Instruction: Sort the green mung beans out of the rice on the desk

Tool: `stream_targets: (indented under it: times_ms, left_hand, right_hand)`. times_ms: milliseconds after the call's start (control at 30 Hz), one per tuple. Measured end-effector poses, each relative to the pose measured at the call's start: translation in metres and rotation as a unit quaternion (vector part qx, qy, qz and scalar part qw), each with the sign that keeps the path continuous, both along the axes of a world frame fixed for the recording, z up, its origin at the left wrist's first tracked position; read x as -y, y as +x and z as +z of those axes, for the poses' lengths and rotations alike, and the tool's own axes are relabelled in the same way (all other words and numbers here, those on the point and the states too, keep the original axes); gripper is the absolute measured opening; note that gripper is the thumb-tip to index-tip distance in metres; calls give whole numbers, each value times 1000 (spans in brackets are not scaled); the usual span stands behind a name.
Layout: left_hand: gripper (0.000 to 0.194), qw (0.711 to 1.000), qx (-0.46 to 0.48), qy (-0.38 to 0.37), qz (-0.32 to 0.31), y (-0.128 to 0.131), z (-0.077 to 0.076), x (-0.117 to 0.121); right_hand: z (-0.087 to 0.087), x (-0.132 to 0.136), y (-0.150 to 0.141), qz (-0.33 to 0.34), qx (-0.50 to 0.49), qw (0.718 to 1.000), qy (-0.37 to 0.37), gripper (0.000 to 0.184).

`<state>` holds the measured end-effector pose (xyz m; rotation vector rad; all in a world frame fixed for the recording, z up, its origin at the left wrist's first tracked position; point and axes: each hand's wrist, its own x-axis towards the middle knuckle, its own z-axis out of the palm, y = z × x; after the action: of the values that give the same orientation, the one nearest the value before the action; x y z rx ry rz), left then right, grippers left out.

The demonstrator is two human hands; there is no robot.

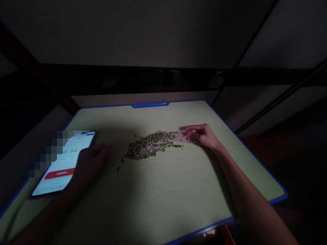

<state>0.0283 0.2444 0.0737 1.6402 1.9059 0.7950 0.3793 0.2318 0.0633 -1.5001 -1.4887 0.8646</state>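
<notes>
A long heap of small green beans mixed with white grains (150, 144) lies on the pale table top (163, 190), with a few loose beans around it. At the heap's right end, my right hand (204, 135) is closed in a pinch on a see-through pinkish piece (181, 136), which looks like thin plastic; its exact kind is unclear. My left hand (93, 160) rests left of the heap in deep shadow, fingers curled in, partly covering the phone from this view. Whether anything is inside those fingers is hidden.
A lit phone (58, 163) showing a timer and a red button lies at the table's left, partly blurred out. The table has a blue rim with a raised blue strip (150, 105) at the far edge. Behind it stand dark panels (143, 34).
</notes>
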Motion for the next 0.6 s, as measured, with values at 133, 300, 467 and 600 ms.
stream_targets:
  times_ms: [133, 300, 467, 600]
  left_hand:
    - [34, 1000, 10, -23, -2, 0, 1, 0]
    - [32, 1000, 21, -18, -1, -1, 2, 1]
    - [31, 999, 17, -29, 5, 0, 3, 2]
    - [33, 1000, 9, -29, 4, 4, 7, 4]
  right_hand:
    - [0, -2, -3, -8, 12, 1000, 9, 37]
    - [0, -3, -4, -8, 25, 999, 19, 35]
    - [0, -1, -1, 3, 18, 1000, 9, 38]
    - [1, 0, 0, 19, 17, 1000, -1, 38]
